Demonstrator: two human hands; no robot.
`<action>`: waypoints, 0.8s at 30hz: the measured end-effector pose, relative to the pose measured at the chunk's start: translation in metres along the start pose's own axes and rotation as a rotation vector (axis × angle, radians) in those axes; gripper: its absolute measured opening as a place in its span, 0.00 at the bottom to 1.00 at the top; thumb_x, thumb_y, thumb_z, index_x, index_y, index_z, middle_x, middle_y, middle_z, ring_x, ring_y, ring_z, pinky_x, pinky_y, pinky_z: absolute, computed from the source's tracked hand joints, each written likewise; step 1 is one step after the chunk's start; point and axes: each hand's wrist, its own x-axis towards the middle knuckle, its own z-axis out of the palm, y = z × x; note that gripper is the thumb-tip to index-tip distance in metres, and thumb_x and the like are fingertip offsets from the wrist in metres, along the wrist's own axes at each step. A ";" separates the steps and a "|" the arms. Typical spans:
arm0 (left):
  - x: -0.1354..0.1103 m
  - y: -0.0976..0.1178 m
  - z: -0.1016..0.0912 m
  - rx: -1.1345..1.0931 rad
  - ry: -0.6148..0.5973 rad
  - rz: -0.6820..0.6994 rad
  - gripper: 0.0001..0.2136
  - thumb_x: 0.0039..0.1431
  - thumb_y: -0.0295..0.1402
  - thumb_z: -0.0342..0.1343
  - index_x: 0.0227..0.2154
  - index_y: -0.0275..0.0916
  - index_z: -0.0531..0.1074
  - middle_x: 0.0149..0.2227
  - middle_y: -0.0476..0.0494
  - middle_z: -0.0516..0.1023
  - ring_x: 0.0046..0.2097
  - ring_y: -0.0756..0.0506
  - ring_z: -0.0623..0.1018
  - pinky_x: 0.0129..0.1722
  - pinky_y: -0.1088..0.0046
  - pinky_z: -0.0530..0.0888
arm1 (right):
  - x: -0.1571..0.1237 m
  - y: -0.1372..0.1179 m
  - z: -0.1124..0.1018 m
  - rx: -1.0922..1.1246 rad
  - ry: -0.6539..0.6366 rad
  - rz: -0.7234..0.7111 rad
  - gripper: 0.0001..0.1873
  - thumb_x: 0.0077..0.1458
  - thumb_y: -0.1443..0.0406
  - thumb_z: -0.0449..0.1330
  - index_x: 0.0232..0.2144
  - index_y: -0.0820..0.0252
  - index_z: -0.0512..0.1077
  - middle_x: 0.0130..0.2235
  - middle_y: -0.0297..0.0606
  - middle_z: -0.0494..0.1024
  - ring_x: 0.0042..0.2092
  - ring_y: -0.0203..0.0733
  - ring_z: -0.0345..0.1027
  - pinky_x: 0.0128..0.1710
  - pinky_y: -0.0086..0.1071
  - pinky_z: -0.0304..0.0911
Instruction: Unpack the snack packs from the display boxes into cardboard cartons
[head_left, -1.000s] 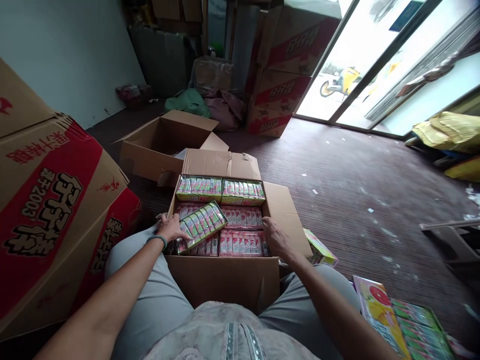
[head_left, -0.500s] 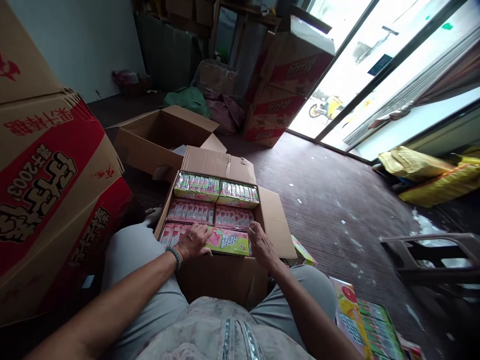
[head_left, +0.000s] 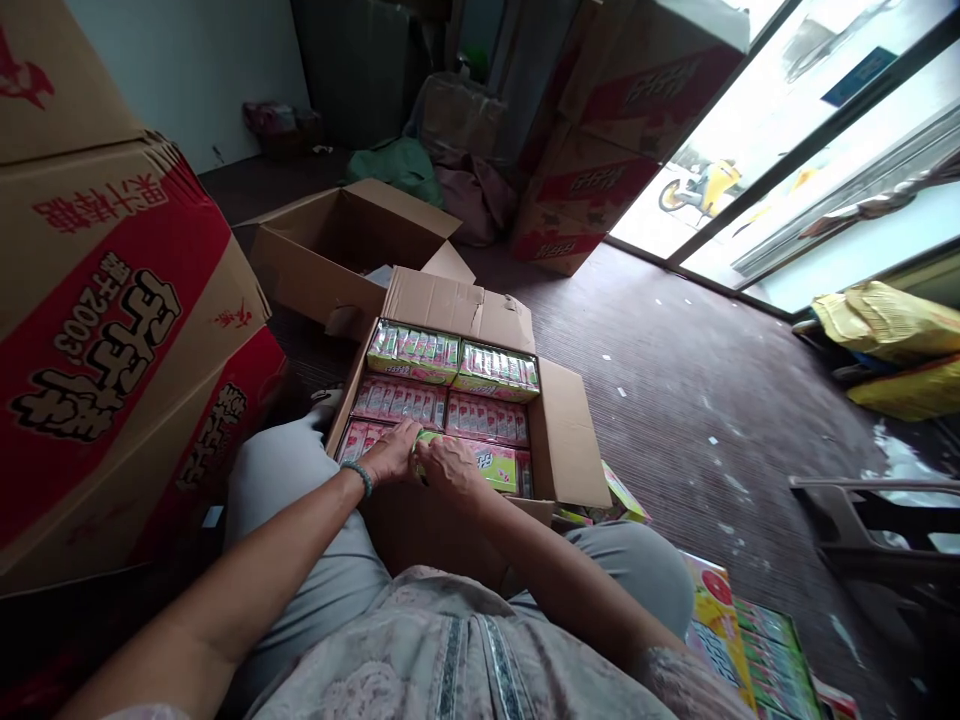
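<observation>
A green and pink candy box [head_left: 501,467] lies along the near edge of an open carton [head_left: 566,430] between my knees. My left hand [head_left: 391,455], with a beaded bracelet at the wrist, closes on the box's left end. Beside it my right hand [head_left: 452,466] reaches across the box, fingers bent round that same end; its palm hides the middle. Inside the carton, two green-edged display boxes [head_left: 412,352] of wrapped sticks stand at the back, with pink-wrapped packs [head_left: 487,417] in front. The fingertips are partly hidden.
An open carton [head_left: 300,260] stands behind. Large printed cartons rise on the left [head_left: 112,330], more are stacked at the back [head_left: 577,185]. Candy boxes [head_left: 772,640] lie at right by my knee, near a grey plastic chair or stool [head_left: 817,510]. Yellow sacks [head_left: 885,320] lie farther right.
My right hand has moved left from the box's right end to its left end, beside my left hand. The whole view has shifted, with things appearing farther right and slightly higher.
</observation>
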 end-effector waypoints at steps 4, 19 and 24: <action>0.000 0.001 -0.003 0.017 0.002 0.006 0.25 0.40 0.39 0.67 0.41 0.38 0.64 0.45 0.39 0.68 0.47 0.38 0.73 0.47 0.63 0.72 | -0.001 0.006 -0.003 -0.047 -0.047 0.021 0.17 0.63 0.73 0.46 0.45 0.63 0.73 0.40 0.49 0.79 0.44 0.48 0.74 0.39 0.34 0.65; 0.005 0.012 -0.002 0.143 -0.030 0.084 0.25 0.42 0.34 0.60 0.47 0.36 0.66 0.47 0.37 0.72 0.51 0.36 0.73 0.55 0.60 0.67 | -0.109 0.150 0.033 0.016 -0.150 0.322 0.15 0.65 0.65 0.48 0.46 0.53 0.74 0.42 0.40 0.80 0.42 0.43 0.74 0.36 0.30 0.58; 0.005 -0.004 0.004 0.096 -0.023 0.075 0.28 0.45 0.34 0.55 0.52 0.35 0.63 0.52 0.35 0.71 0.53 0.36 0.72 0.54 0.62 0.69 | -0.117 0.137 0.026 0.209 0.124 0.537 0.16 0.68 0.60 0.47 0.39 0.57 0.74 0.39 0.39 0.80 0.41 0.40 0.73 0.38 0.28 0.57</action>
